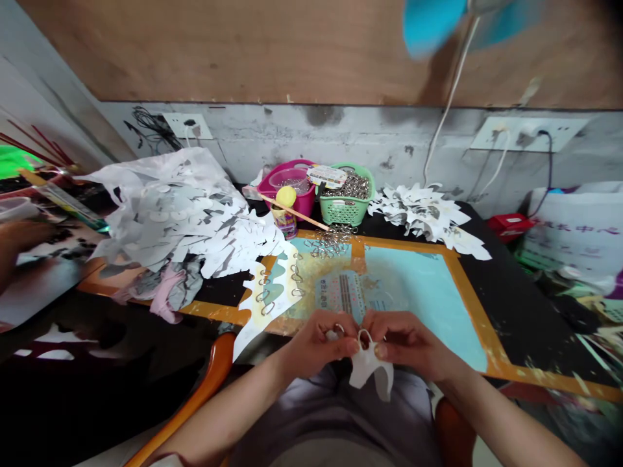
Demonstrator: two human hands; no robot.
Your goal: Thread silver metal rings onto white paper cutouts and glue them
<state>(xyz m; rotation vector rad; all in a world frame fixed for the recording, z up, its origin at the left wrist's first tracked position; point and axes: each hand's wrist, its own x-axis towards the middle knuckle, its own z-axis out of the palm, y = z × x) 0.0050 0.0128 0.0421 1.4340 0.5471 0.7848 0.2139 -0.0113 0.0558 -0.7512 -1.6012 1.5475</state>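
Note:
My left hand [324,344] and my right hand [411,344] meet low in the middle, above my lap. Both pinch the top of a small white cut-out piece [363,370], whose two legs hang down below the fingers. A pale loop [365,336] stands up between my thumbs; whether it is part of the piece or a separate ring, I cannot tell. On the table to the left, white cut-out strips [257,318] lie with several metal rings [296,275] along them. Beyond my hands is a loose pile of metal rings [333,241].
A green basket [343,211] full of metal rings stands beside a pink basket [304,206]. In front is a can [285,224] with a wooden stick [294,213] across it. White cut-outs heap at left [180,220] and right [423,211]. Another person's hand [22,246] shows far left.

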